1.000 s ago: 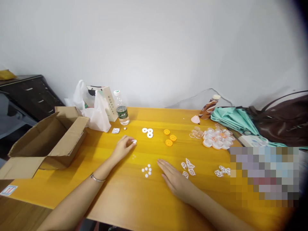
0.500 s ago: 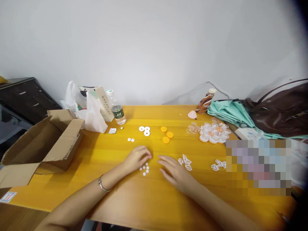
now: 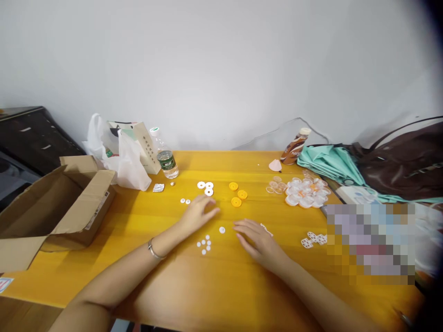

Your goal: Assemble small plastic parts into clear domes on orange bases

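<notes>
Here both the left hand (image 3: 199,214) and the right hand (image 3: 258,240) lie open, holding nothing.

To my left sits an open brown cardboard box (image 3: 58,203), with a white plastic bag (image 3: 126,159) and a clear plastic water bottle (image 3: 165,159) behind it. Far right I see a brown drink bottle (image 3: 294,147), a teal folded cloth (image 3: 328,161) and a dark brown leather bag (image 3: 401,166).

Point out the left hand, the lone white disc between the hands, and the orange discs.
left hand (image 3: 199,214): head view, on the back of the hand.
lone white disc (image 3: 222,229): head view, on its centre.
orange discs (image 3: 236,202): head view, on the nearest disc.
</notes>
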{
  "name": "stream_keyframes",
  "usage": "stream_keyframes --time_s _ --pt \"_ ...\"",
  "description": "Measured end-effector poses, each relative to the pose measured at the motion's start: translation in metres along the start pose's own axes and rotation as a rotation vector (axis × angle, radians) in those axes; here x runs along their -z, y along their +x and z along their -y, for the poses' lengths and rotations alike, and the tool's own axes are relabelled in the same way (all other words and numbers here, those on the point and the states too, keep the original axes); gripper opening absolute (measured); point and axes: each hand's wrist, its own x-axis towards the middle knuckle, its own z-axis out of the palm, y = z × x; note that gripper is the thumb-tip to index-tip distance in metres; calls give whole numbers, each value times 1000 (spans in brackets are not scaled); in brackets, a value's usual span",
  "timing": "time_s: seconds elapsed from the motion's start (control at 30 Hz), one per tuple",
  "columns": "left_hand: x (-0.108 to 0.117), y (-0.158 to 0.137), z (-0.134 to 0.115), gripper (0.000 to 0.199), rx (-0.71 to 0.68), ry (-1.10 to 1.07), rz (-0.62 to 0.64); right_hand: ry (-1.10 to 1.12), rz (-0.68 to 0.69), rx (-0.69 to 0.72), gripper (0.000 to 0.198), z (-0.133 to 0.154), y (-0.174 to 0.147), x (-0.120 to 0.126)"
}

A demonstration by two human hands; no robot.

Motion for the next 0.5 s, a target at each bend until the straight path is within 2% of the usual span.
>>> stream_keyframes --time_s 0.17,0.27,0.4,0.5 --pt "-3 32 23 30 118 126 -54 8 -9 4 20 2 1 2" --pt "-12 38 28 25 146 142 -46 14 4 12 20 4 1 3" --pt "-11 35 23 22 140 115 -31 19 36 18 21 4 0 4" --pt "2 24 8 27 55 46 30 18 24 5 21 1 -1 4"
